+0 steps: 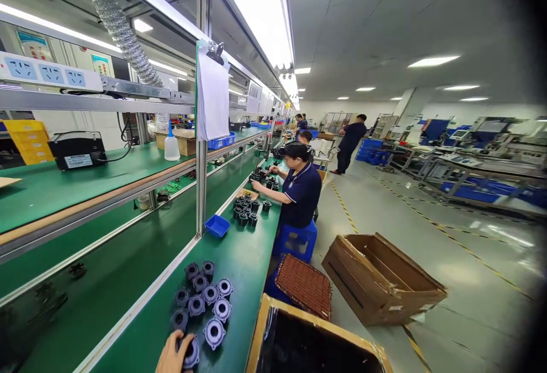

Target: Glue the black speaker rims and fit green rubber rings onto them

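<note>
At the bottom edge, my left hand (171, 355) is closed around a round dark housing (193, 355) with a pale ring-shaped top and a hole in the middle. Only the fingers and part of the back of the hand show. Just beyond it, several similar round housings (214, 333) stand close together on the green bench (233, 273), each with small lugs around its rim. My right hand is out of the picture.
A blue tray (217, 225) sits farther along the bench, near more black parts (245, 212). A seated co-worker (301, 191) handles parts there. Right of the bench are an open black-lined box (320, 341), a woven brown-red seat (304, 286) and a cardboard box (380, 282).
</note>
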### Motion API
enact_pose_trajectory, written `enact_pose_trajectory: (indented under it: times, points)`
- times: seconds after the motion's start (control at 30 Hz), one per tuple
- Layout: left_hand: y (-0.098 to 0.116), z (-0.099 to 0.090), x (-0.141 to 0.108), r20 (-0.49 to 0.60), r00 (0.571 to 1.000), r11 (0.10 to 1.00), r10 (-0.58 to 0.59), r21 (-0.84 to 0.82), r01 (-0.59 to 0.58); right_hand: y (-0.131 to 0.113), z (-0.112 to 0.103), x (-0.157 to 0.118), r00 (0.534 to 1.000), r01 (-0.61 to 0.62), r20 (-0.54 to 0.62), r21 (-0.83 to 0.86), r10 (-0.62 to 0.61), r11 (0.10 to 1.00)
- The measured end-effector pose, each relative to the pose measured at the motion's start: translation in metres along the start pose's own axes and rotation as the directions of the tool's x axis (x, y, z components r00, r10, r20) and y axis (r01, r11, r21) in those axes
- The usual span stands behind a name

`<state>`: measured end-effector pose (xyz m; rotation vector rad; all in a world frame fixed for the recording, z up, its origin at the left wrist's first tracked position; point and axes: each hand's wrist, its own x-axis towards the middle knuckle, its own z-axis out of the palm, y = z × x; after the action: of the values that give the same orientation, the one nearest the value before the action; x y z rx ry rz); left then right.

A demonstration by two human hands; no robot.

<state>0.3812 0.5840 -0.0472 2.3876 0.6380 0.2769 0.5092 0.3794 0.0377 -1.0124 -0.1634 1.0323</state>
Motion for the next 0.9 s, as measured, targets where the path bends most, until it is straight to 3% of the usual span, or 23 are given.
enact_pose_trajectory:
  times: [0.13,0.23,0.37,0.47,0.6,0.77,0.9]
  points:
    - [0.022,-0.001,-0.034,-0.068,0.997,0.986,-0.032,-0.164,0.021,0.043,0.014,-0.027,0.998,-0.054,0.039,0.098,0.05,0.994]
    - [0.04,-0.011,-0.067,-0.143,0.985,0.976,-0.094,-0.211,0.062,0.059,0.025,-0.037,0.998,-0.062,0.034,0.179,0.057,0.982]
    - [0.071,-0.054,-0.112,-0.242,0.964,0.969,-0.108,-0.243,0.048,0.061,0.044,-0.051,0.998,-0.058,0.033,0.21,0.052,0.976]
    - [0.096,-0.093,-0.138,-0.236,0.969,0.969,-0.073,-0.246,0.013,0.059,0.06,-0.063,0.997,-0.057,0.066,0.166,0.047,0.985]
    - [0.114,-0.123,-0.16,-0.2,0.979,0.99,-0.037,-0.14,0.009,0.064,0.078,-0.074,0.995,-0.036,0.092,0.076,0.029,0.996]
    - [0.117,-0.132,-0.172,-0.134,0.989,0.996,0.058,0.078,-0.047,0.074,0.086,-0.083,0.995,0.065,0.084,-0.131,-0.054,0.989]
    - [0.119,-0.136,-0.172,-0.095,0.979,0.965,0.181,0.209,-0.158,0.078,0.086,-0.086,0.975,0.219,0.115,-0.36,-0.19,0.907]
